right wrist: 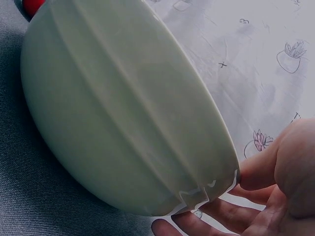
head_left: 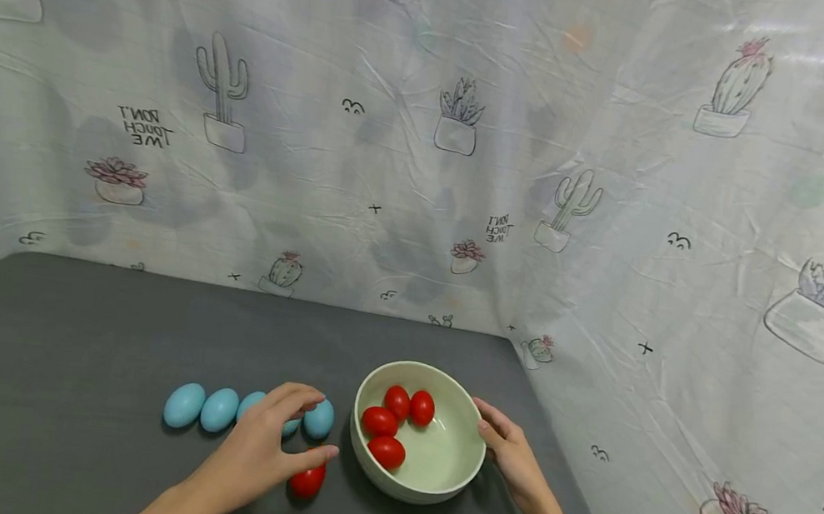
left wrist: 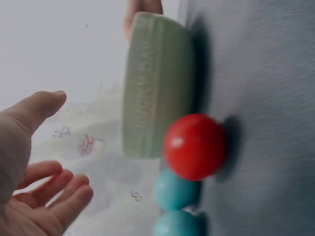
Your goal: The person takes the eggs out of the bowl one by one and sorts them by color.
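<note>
In the head view my left hand (head_left: 260, 446) is above a glossy red egg (head_left: 306, 480) lying on the grey table. Its thumb and fingers are spread apart around nothing, and the left wrist view shows a gap between that hand and the red egg (left wrist: 195, 147). A pale green bowl (head_left: 440, 453) stands upright to the right, several red eggs (head_left: 386, 453) inside on its left. My right hand (head_left: 512, 456) holds the bowl's right side, thumb at the rim and fingers against the outer wall (right wrist: 118, 113).
Several light blue eggs (head_left: 219, 410) lie in a row left of the bowl, partly hidden by my left hand. A grey cloth (head_left: 70, 355) covers the table. Pale curtains (head_left: 392, 163) printed with cacti hang behind and on the right.
</note>
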The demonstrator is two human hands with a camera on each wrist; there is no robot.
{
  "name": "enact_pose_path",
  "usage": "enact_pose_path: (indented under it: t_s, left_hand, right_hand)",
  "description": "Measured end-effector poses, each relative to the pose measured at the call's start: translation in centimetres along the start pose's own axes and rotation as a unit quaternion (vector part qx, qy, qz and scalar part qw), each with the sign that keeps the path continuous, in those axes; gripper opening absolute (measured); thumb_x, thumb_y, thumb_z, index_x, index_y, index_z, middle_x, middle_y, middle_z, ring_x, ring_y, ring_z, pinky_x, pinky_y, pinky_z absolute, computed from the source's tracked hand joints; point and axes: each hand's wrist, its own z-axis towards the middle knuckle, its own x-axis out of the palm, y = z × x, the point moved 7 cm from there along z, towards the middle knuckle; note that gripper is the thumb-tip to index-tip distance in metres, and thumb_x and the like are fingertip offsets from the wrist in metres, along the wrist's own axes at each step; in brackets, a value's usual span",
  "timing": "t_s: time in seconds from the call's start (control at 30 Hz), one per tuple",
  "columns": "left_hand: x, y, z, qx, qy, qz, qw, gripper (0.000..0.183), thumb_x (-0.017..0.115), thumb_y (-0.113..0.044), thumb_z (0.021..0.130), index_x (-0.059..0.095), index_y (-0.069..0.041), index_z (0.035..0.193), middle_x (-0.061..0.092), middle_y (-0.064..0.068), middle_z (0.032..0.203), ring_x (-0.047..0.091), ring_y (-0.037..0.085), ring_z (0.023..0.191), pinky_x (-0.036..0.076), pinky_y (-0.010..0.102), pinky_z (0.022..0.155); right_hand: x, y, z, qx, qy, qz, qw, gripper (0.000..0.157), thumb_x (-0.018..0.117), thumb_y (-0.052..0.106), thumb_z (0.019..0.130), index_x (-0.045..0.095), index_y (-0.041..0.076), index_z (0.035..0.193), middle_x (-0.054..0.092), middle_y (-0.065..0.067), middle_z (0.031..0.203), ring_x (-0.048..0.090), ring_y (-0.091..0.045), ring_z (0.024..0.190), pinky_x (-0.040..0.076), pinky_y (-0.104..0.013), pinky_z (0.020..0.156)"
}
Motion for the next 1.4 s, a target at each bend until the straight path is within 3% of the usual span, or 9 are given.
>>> enact_pose_path:
  t_s: [0.13, 0.33, 0.47, 0.6, 0.87, 1.1, 1.27, 1.4]
  left_hand:
    - [0.6, -0.9, 2.7, 0.023, 0.036, -0.067, 0.9968, 0.052, 0.082, -0.036, 0.081, 0.063, -0.011, 0.123, 0.06, -0.001, 0.118, 0.061, 0.018, 0.106, 0.054, 0.03, 0.089]
    - [4.8, -1.5, 6.5, -0.002, 0.126, -0.163, 0.9786, 0.054, 0.079, -0.026, 0.086, 0.059, 0.0, 0.128, 0.06, 0.012, 0.123, 0.06, 0.032, 0.112, 0.052, 0.037, 0.095]
    - [8.2, -2.1, 8.5, -0.011, 0.16, -0.167, 0.9728, 0.056, 0.081, -0.023, 0.085, 0.058, 0.002, 0.13, 0.062, 0.012, 0.123, 0.06, 0.032, 0.113, 0.052, 0.042, 0.094]
    - [10.9, -1.8, 9.8, -0.022, 0.174, -0.153, 0.9725, 0.063, 0.083, -0.02, 0.082, 0.055, 0.004, 0.134, 0.063, 0.016, 0.124, 0.061, 0.031, 0.113, 0.053, 0.035, 0.092]
    - [14.0, -0.2, 10.7, -0.055, 0.172, -0.124, 0.9756, 0.069, 0.087, -0.015, 0.077, 0.054, 0.01, 0.132, 0.061, 0.022, 0.125, 0.063, 0.032, 0.109, 0.054, 0.029, 0.086]
    - [14.8, 0.3, 10.5, -0.078, 0.188, -0.136, 0.9696, 0.067, 0.086, -0.009, 0.076, 0.054, 0.011, 0.131, 0.06, 0.024, 0.125, 0.062, 0.035, 0.11, 0.054, 0.032, 0.088]
    - [15.2, 0.1, 10.5, -0.077, 0.196, -0.129, 0.9691, 0.066, 0.087, -0.007, 0.075, 0.056, 0.01, 0.13, 0.061, 0.023, 0.125, 0.061, 0.036, 0.111, 0.054, 0.038, 0.089]
    - [15.5, 0.0, 10.3, -0.075, 0.208, -0.132, 0.9664, 0.066, 0.087, -0.007, 0.075, 0.055, 0.009, 0.131, 0.059, 0.022, 0.126, 0.061, 0.035, 0.112, 0.054, 0.036, 0.088]
  right_hand:
    - [0.1, -0.1, 0.0, -0.001, 0.004, 0.005, 1.0, 0.049, 0.049, 0.022, 0.106, 0.039, 0.001, 0.149, 0.04, -0.021, 0.148, 0.051, -0.032, 0.125, 0.053, -0.033, 0.09]
    - [0.2, 0.1, 0.0, -0.007, 0.008, 0.005, 1.0, 0.05, 0.048, 0.021, 0.106, 0.037, 0.0, 0.15, 0.039, -0.022, 0.149, 0.05, -0.034, 0.126, 0.053, -0.033, 0.09]
    - [0.2, 0.2, 0.1, -0.014, 0.008, -0.002, 1.0, 0.05, 0.048, 0.022, 0.106, 0.038, 0.0, 0.15, 0.041, -0.022, 0.147, 0.052, -0.034, 0.124, 0.053, -0.032, 0.089]
    - [0.3, 0.2, 0.2, -0.022, 0.013, -0.002, 1.0, 0.05, 0.048, 0.022, 0.106, 0.038, 0.0, 0.15, 0.043, -0.023, 0.146, 0.053, -0.033, 0.122, 0.053, -0.031, 0.088]
    - [0.1, -0.2, 0.3, -0.014, 0.012, 0.012, 1.0, 0.049, 0.049, 0.02, 0.106, 0.038, -0.001, 0.149, 0.041, -0.023, 0.147, 0.051, -0.035, 0.124, 0.053, -0.033, 0.09]
    - [-0.1, -0.2, -0.1, -0.011, 0.004, 0.012, 1.0, 0.048, 0.048, 0.019, 0.106, 0.038, -0.001, 0.149, 0.04, -0.023, 0.147, 0.051, -0.035, 0.125, 0.053, -0.033, 0.09]
    - [0.0, -0.2, 0.0, -0.01, 0.008, 0.01, 1.0, 0.049, 0.05, 0.02, 0.106, 0.039, 0.0, 0.149, 0.041, -0.022, 0.147, 0.051, -0.034, 0.124, 0.053, -0.033, 0.091]
    - [0.1, -0.1, 0.1, -0.01, 0.01, 0.01, 1.0, 0.049, 0.05, 0.02, 0.106, 0.038, 0.0, 0.149, 0.041, -0.022, 0.147, 0.051, -0.035, 0.124, 0.052, -0.033, 0.091]
